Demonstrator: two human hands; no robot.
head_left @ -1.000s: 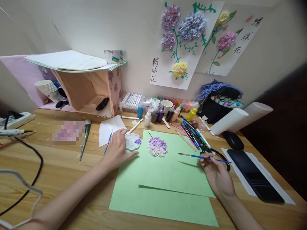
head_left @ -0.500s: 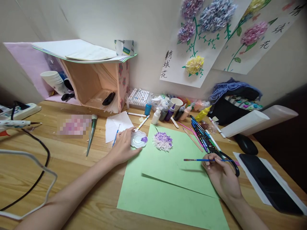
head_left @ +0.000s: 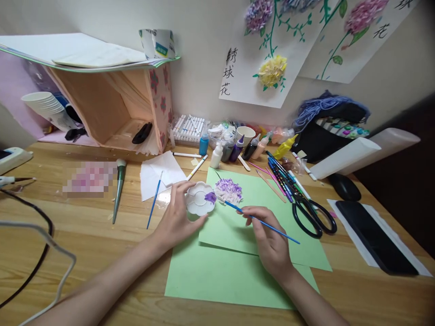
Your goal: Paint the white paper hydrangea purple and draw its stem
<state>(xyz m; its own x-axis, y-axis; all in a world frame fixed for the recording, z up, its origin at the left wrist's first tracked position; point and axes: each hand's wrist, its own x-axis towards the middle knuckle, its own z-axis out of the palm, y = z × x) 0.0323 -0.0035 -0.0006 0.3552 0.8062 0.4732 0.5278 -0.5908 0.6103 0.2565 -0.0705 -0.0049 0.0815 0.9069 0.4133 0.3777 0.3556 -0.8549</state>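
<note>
The wooden worktop [head_left: 102, 235] carries green paper sheets [head_left: 220, 276] near the middle, a white palette [head_left: 198, 204] at their far-left corner, scissors [head_left: 311, 215] to the right, and paint bottles [head_left: 234, 149] along the far side.

A white flower-shaped palette [head_left: 198, 206] is laid flat on the desk [head_left: 102, 240], at the upper left edge of the green paper [head_left: 234, 276]. Purple paint [head_left: 210, 197] is held in its right well. A thin blue-handled brush [head_left: 261, 222] is kept slanted, tip at the paint.
</note>
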